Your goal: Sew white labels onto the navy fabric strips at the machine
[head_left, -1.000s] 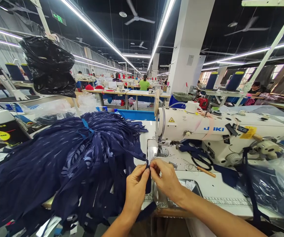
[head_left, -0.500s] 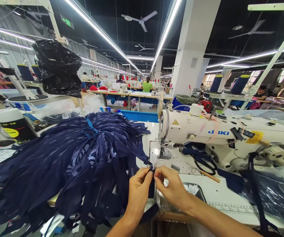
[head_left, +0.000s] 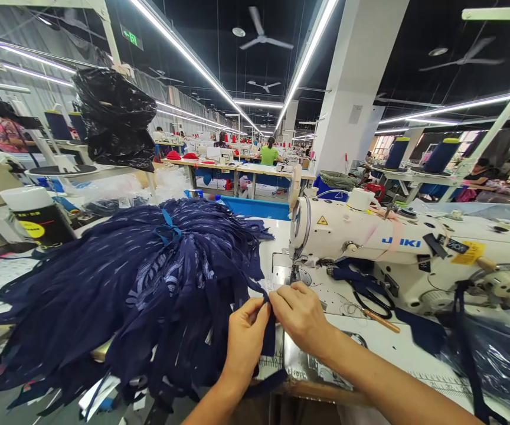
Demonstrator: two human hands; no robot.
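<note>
Pinching left hand: holding a navy strip narrowly between thumb and forefinger.
Right hand: closing curled fingers on the same strip, just beside the left fingertips; hiding its thumb from view.
Navy strip: hanging down between both hands, near the front edge of the white table.
Navy pile: spreading across the table to the left of both hands; gathering near its top under a blue tie.
Sewing machine: standing beyond and to the right of the hands, bearing dark labels and a yellow sticker.
Scissors: lying below the machine's arm, showing black handles near a wooden-handled tool.
White-capped can: leaning at far left, beside the pile.
Clear plastic bag: lying at far right, wrapping navy material.
</note>
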